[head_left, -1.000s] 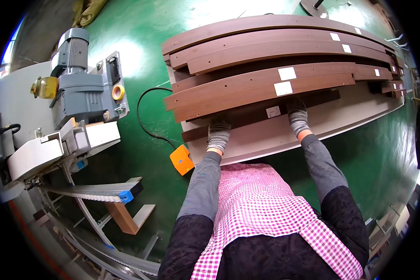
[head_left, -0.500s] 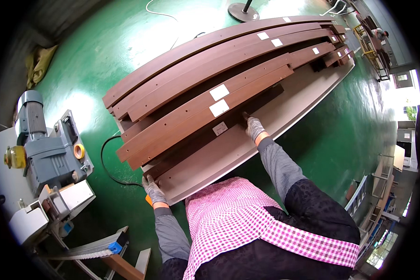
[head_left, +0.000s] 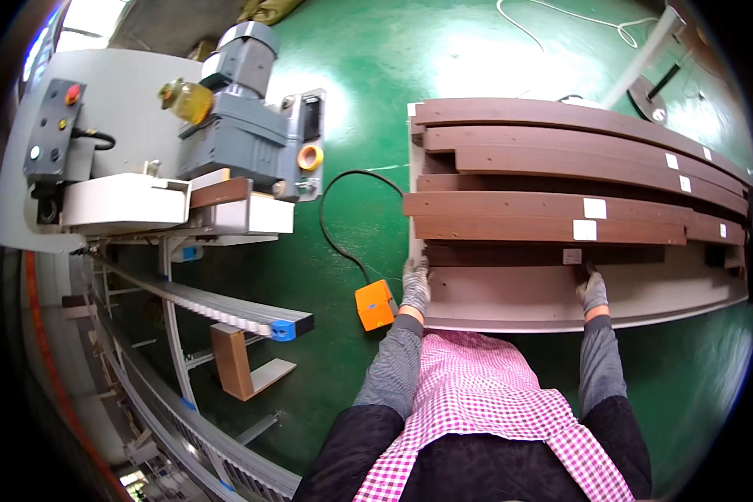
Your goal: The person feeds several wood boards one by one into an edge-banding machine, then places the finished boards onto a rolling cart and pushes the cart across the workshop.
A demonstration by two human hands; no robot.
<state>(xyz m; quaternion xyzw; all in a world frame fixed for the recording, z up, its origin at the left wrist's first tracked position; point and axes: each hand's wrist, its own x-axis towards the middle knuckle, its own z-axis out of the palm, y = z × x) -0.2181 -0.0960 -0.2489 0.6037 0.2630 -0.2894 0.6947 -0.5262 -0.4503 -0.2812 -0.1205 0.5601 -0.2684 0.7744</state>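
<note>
A dark brown board (head_left: 510,255) with a white label lies at the near side of a stack, on a long pale panel (head_left: 510,294). My left hand (head_left: 416,284), in a grey glove, is closed round the left end of this board. My right hand (head_left: 592,291), gloved too, grips its near edge further right, just past the label; the fingertips are partly hidden. Behind it are several reddish-brown boards (head_left: 527,205) in layers, with white labels and small holes.
At left stands a machine with a grey motor (head_left: 238,67) and a control box (head_left: 57,134) with buttons. A roller conveyor (head_left: 209,301) runs below it. An orange pedal box (head_left: 376,304) with a black cable sits on the green floor. A round-based stand (head_left: 647,99) is at the back right.
My view has swung left, bringing the control box, conveyor and orange pedal box more fully into sight. Both hands keep about the same places on the dark brown board.
</note>
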